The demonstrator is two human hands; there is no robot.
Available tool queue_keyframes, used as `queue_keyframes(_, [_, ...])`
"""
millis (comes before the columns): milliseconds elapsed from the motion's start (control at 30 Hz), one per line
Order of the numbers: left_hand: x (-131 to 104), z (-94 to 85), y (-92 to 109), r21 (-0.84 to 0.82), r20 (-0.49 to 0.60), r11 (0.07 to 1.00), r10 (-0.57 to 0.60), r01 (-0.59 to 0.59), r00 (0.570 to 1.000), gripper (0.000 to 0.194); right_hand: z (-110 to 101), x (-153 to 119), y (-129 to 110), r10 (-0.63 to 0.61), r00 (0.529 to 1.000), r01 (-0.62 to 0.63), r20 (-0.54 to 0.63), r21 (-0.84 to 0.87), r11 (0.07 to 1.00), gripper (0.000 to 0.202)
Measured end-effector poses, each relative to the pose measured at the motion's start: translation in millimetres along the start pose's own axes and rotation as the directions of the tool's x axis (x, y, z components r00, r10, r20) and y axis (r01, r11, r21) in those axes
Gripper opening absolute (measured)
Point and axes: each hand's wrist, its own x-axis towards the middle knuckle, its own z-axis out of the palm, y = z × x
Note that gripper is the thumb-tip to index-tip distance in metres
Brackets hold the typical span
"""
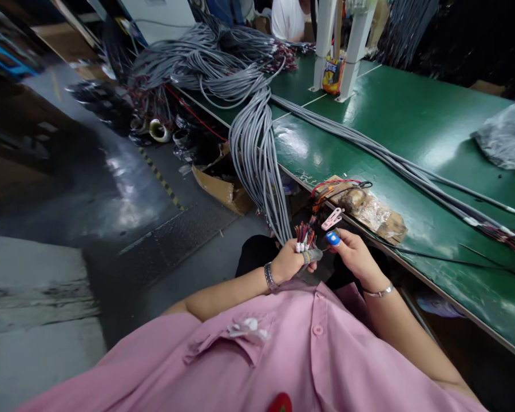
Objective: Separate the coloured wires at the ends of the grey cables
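My left hand (288, 261) is wrapped round the end of a bundle of grey cables (257, 137), a grey wrap on its thumb. Red and dark wire ends (305, 233) with white collars stick up out of that grip. Close on the right, my right hand (352, 252) is closed in a pinch, with blue tape on one fingertip; what it pinches is too small to make out. A pink clip (332, 218) stands just above it at the table edge. Behind the clip lies a taped wooden block (369, 210) with orange, red and black leads beside it.
The green table (412, 109) carries a long run of grey cables (381, 151), a plastic bag (508, 137) and white posts (352, 51). A large cable heap (206, 57) lies at its far left. An open carton (223, 186) sits below the edge. A person in white is at the back.
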Motion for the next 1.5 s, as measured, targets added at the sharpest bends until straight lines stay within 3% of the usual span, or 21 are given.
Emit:
queue_keyframes(67, [0.2, 0.2, 0.3, -0.072, -0.052, 0.997, 0.023, -0.026, 0.998, 0.034, -1.1, -2.5, 4.9, 0.064, 0.997, -0.061, -0.036, 0.083, 0.995, 0.033])
queue_keyframes(133, [0.3, 0.8, -0.4, -0.106, -0.086, 0.993, 0.043, -0.052, 0.995, 0.036, 3.1, -6.2, 7.7, 0.114, 0.993, -0.114, 0.007, 0.181, 0.977, 0.032])
queue_keyframes(300, [0.7, 0.0, -5.2, -0.112, -0.045, 0.99, 0.076, -0.08, 0.996, 0.035, 25.8, -9.0, -0.9, 0.034, 0.998, -0.02, -0.045, 0.269, 0.963, 0.025])
queue_keyframes(467, [0.1, -4.8, -8.0, -0.099, 0.006, 0.992, 0.078, -0.077, 0.997, 0.035, 32.0, -1.1, -11.1, 0.014, 1.0, -0.014, 0.002, 0.253, 0.967, 0.023])
queue_keyframes(667, [0.5, -2.7, -6.1, -0.204, -0.121, 0.972, 0.09, -0.114, 0.989, 0.035, 25.5, 1.9, -2.2, 0.04, 0.998, -0.03, -0.038, 0.245, 0.969, 0.021])
queue_keyframes(900, [3.4, -0.3, -3.9, -0.267, -0.193, 0.954, 0.083, -0.134, 0.978, 0.035, 26.8, 0.2, 7.6, 0.108, 0.992, -0.076, -0.061, 0.388, 0.919, 0.019])
queue_keyframes(1033, [2.1, -1.5, -3.5, -0.276, -0.16, 0.957, 0.049, -0.092, 0.986, 0.036, 29.7, 4.8, 8.7, 0.116, 0.992, -0.086, -0.042, 0.44, 0.894, 0.017])
queue_keyframes(1233, [1.6, -4.6, -7.2, -0.254, -0.031, 0.966, 0.051, -0.058, 0.998, 0.034, 39.7, 12.8, 1.1, 0.098, 0.987, -0.149, 0.126, 0.51, 0.847, 0.024])
queue_keyframes(1367, [1.9, -5.7, -8.1, -0.264, -0.108, 0.962, 0.036, -0.063, 0.994, 0.035, 35.0, 13.9, 6.9, 0.135, 0.99, -0.103, -0.029, 0.502, 0.859, 0.023])
queue_keyframes(1500, [0.2, -3.9, -3.8, -0.276, -0.155, 0.954, 0.078, -0.119, 0.985, 0.034, 20.8, 13.1, 16.0, 0.224, 0.964, -0.096, -0.145, 0.594, 0.798, 0.031])
